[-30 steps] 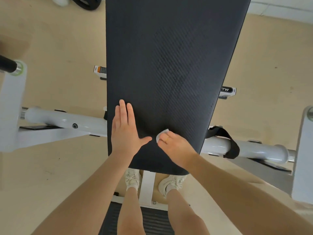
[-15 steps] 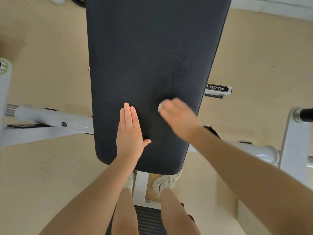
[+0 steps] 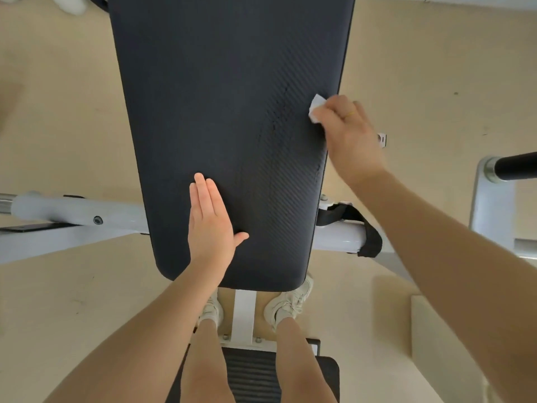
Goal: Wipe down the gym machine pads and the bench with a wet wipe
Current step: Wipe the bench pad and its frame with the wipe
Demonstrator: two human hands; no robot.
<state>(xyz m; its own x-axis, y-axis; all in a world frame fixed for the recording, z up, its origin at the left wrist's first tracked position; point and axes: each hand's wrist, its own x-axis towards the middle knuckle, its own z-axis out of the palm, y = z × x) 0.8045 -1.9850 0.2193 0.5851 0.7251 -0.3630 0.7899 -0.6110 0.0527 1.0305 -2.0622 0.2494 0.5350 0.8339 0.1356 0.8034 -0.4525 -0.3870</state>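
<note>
A long black textured bench pad [image 3: 220,112] runs from the top of the view down to its rounded near end. My left hand [image 3: 210,225] lies flat on the pad near that end, fingers straight and together. My right hand [image 3: 347,135] is at the pad's right edge, higher up, and grips a small folded white wet wipe [image 3: 315,109] that it presses against the edge. Faint damp streaks show on the pad's right half.
The white machine frame tube [image 3: 75,212] crosses under the pad, with a black strap [image 3: 366,231] on its right part. A black-gripped bar [image 3: 514,167] sticks out at right. My feet [image 3: 287,303] stand by the white post over a black ribbed footplate [image 3: 252,373]. Beige floor lies around.
My right hand has swept with the wipe from the pad's near middle up and out to the right edge. My left hand has stayed flat on the pad.
</note>
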